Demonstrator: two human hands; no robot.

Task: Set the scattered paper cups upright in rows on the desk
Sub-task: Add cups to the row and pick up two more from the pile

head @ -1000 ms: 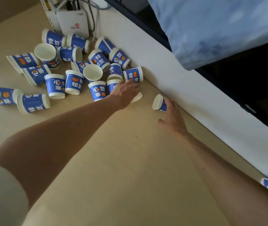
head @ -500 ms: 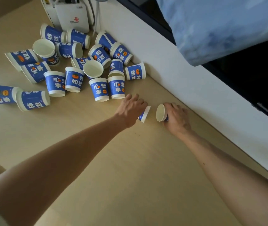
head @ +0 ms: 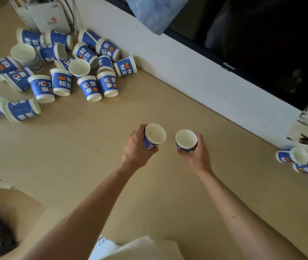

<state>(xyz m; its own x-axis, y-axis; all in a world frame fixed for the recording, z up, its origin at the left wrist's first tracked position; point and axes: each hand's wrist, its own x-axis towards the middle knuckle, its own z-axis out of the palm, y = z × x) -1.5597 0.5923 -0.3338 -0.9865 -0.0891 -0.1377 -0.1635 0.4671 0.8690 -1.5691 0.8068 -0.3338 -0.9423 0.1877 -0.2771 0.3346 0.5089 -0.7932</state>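
Head view: one paper cup (head: 154, 136) is gripped mouth-up by the left hand (head: 136, 149), another cup (head: 186, 140) by the right hand (head: 196, 152), above the desk (head: 93, 147).

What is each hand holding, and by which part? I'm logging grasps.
Each holds one blue-and-white paper cup, mouth up, by its side wall: the left hand wraps the left cup, the right hand the right cup.
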